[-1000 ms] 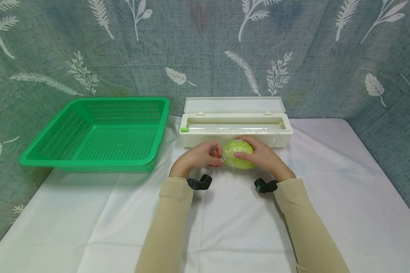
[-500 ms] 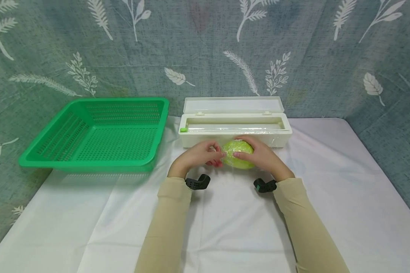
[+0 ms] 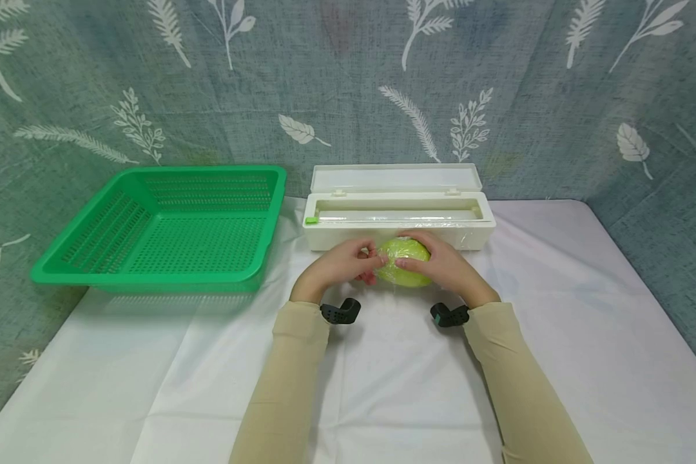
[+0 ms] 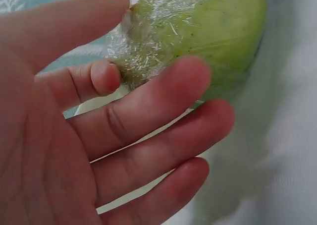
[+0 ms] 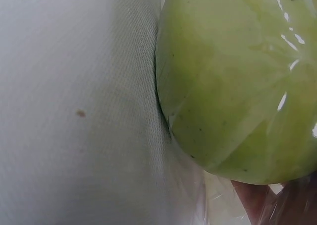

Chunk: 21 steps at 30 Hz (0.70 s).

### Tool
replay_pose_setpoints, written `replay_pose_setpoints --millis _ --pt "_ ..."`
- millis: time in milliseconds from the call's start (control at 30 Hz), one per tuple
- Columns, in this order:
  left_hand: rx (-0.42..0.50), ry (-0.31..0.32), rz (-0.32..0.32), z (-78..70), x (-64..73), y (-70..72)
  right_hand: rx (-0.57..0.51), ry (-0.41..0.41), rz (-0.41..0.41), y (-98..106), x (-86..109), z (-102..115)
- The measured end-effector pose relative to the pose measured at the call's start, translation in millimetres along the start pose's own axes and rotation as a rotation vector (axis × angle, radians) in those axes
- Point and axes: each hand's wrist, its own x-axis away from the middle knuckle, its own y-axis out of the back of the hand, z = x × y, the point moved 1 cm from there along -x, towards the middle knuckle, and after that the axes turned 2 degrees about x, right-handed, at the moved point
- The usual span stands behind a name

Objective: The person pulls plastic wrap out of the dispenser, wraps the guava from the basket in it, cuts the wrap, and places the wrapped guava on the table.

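A rounded green fruit [image 3: 405, 278] with small dark specks lies on the white cloth, wrapped in glossy clear plastic film. My right hand [image 3: 449, 261] grips it from the right, thumb on the near side and fingers over the far side. At the fruit's left end is my left hand [image 3: 345, 263]. In the left wrist view its thumb touches crinkled plastic film [image 4: 143, 51] bunched at that end. The index finger is bent, its tip apart from the thumb; the other fingers extend beside the fruit. Close up, the right wrist view shows the fruit's smooth film-covered side [image 5: 237, 96].
Directly behind the hands stands a white plastic wrap dispenser [image 3: 330, 238], lid raised, with a small green slider [image 3: 311, 220] on its left. A green perforated basket [image 3: 151, 278] sits at the left. A leaf-patterned curtain [image 3: 348, 84] hangs behind the table.
My left thumb has moved slightly right and up onto the film at the fruit's left end. My right hand and the fruit stay nearly still.
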Motion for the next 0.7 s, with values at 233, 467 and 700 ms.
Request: replay_pose_setpoints --millis 233,467,700 --pt "-0.093 0.000 -0.029 -1.7 -0.2 -0.7 -0.001 0.000 -0.005 -1 -0.3 0" --pt "-0.229 -0.214 -0.194 -12.0 -5.2 -3.5 -0.004 0.004 0.002 0 -1.0 -2" --pt "-0.376 -0.340 -0.250 -29.1 -4.0 -7.8 -0.011 0.035 0.021 1 -1.1 1"
